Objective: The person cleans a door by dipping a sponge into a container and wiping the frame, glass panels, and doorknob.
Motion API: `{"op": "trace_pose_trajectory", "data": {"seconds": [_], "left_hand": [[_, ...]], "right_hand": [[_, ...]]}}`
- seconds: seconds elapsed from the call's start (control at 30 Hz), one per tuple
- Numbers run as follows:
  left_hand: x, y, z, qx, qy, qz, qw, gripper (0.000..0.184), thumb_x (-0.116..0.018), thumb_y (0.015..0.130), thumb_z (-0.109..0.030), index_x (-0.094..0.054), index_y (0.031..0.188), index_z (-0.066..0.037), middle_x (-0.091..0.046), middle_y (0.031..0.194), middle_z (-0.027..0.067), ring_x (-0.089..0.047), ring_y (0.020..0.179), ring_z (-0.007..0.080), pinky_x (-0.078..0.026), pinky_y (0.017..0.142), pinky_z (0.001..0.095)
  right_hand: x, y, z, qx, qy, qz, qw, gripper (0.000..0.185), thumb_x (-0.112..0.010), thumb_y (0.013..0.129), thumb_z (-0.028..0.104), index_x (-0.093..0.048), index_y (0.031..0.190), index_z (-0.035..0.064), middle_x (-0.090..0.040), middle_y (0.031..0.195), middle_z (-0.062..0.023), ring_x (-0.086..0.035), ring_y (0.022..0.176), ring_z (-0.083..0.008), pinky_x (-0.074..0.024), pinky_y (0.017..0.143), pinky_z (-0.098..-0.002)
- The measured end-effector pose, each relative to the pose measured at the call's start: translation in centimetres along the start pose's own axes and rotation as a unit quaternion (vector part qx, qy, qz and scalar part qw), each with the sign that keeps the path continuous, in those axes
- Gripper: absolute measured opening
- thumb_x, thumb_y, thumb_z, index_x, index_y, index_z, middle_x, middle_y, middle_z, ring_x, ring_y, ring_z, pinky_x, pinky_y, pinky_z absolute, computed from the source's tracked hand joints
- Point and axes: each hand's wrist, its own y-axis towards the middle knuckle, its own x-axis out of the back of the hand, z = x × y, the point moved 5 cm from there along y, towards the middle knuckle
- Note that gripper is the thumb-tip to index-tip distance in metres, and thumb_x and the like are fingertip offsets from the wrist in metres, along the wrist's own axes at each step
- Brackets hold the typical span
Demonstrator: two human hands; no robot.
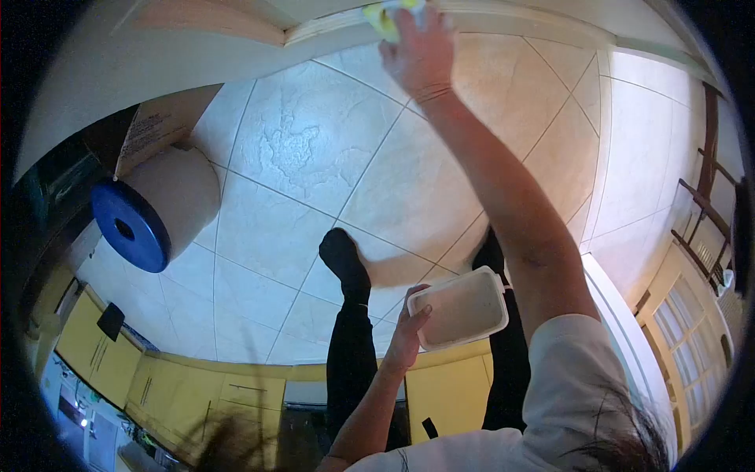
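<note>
My right hand reaches far forward, its fingers closed over a yellow and whitish cloth. The cloth is pressed against the pale ledge along the foot of the wall. Blur and the hand hide part of the cloth, so its exact shape is unclear. Close to my body, my left hand grips a white rectangular plastic tub by its side, thumb over the rim. The tub's open top faces up; whether liquid lies inside, I cannot tell.
Large pale tiles cover the floor beneath me, where my dark-clad feet stand. Left is a whitish drum with a blue lid beside a cardboard box. Yellow cabinets line the side behind me. A glazed door is at right.
</note>
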Motion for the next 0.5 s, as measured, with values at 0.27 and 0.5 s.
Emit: {"op": "trace_pose_trajectory", "data": {"seconds": [0.27,0.5], "left_hand": [[0.7,0.4,0.1,0.008,-0.039,-0.006,0.999,0.048,-0.057,0.078,-0.024,-0.039,0.119,-0.009,-0.048,0.105,0.0081,-0.044,0.102,0.0183,-0.034,0.089,0.031],[1.4,0.8,-0.3,-0.025,-0.017,-0.008,1.0,0.048,-0.057,0.078,-0.024,-0.039,0.12,-0.01,-0.049,0.107,0.0076,-0.045,0.103,0.0198,-0.036,0.09,0.0336]], "right_hand": [[-0.3,-0.4,-4.1,-0.041,0.037,-0.194,0.98,0.044,-0.06,0.067,0.012,-0.049,0.109,0.002,-0.048,0.106,-0.0257,-0.039,0.105,-0.0467,-0.0273,0.097,-0.054],[-0.7,-0.4,5.0,0.1,0.167,-0.098,0.976,0.039,-0.062,0.06,0.008,-0.054,0.098,0.0084,-0.048,0.106,-0.0175,-0.046,0.1,-0.0351,-0.0385,0.085,-0.0457]]}}
